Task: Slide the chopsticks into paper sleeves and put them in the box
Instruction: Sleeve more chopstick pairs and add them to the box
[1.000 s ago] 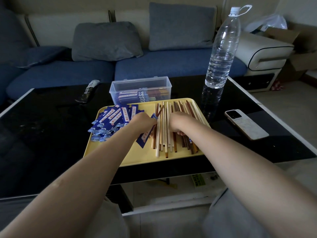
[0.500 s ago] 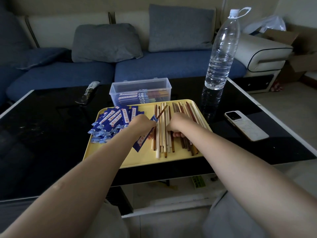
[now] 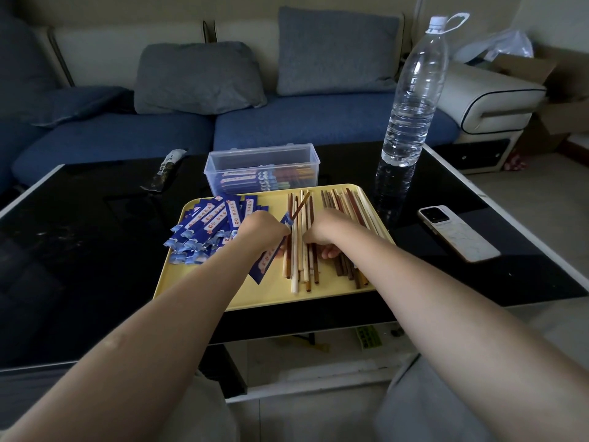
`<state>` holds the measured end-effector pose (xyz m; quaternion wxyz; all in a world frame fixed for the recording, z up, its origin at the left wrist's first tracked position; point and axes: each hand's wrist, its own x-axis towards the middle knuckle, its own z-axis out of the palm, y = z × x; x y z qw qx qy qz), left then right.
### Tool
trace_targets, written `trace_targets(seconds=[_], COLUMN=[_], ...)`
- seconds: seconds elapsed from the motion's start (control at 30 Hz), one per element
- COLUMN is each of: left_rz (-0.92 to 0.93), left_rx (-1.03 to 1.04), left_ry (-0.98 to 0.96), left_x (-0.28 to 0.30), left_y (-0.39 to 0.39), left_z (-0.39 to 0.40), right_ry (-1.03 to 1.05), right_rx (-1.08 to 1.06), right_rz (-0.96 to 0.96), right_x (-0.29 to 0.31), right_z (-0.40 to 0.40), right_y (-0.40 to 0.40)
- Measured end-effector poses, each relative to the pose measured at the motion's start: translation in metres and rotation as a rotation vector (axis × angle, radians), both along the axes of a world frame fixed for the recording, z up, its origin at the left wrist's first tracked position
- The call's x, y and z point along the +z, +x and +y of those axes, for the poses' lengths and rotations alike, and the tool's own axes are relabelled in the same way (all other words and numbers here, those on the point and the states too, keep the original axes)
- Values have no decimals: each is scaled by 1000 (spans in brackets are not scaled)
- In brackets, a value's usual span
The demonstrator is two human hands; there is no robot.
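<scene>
A yellow tray on the black table carries a heap of blue paper sleeves at its left and several loose chopsticks at its middle and right. My left hand grips a blue sleeve with a brown chopstick sticking out of its top end. My right hand rests curled over the loose chopsticks, fingers down among them; whether it pinches one is hidden. Behind the tray stands a clear plastic box with several sleeved pairs inside.
A tall water bottle stands at the tray's back right. A white phone lies on the table at the right. A dark wrapped item lies at the back left. A blue sofa with grey cushions runs behind the table.
The sleeve in my left hand has shifted slightly left and the brown chopstick sits deeper in it. My right hand stays on the loose chopsticks.
</scene>
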<state>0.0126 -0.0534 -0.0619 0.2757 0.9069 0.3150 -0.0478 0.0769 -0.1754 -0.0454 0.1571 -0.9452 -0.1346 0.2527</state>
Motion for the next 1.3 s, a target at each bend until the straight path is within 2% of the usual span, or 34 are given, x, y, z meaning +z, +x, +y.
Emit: trace_targets(seconds=[0.33,0.43,0.53,0.6,0.73,0.83,0.97,1.07,1.2,1.3], left_rz=[8,-9,-14,-35,-83,-179,-190,-152,-111,-131], left_rx=[60,70,98,131,155,149,174,233,345,327], left_ry=[-46,-72,-103,-166,-190,-331,-442,-481,-567,-580], left_x=[5,5,9,10,14,18,28,33,33,34], left_y=[-2,-2,-4,-4,-5,-6,-12,-14,-14,-16], left_z=[-1,-3,-6,-6,-5,-4,-4,-7,-10,-12], right_ry=[-7,28,69,92,333,540,697,827,1019,1089], right_rx=[113,172,134,127,158,142,119,63,-117,-262], right_rz=[-74,-175,-309,-331,-400,-526,-601,-552,-443,-341], right_x=[0,2,9,14,22,28,30,34,39,40], right_z=[-2,-2,-4,-6,-10,-13,-19,-20,-17,-14], right_y=[-2,1,10,14,16,16,19,20,25,28])
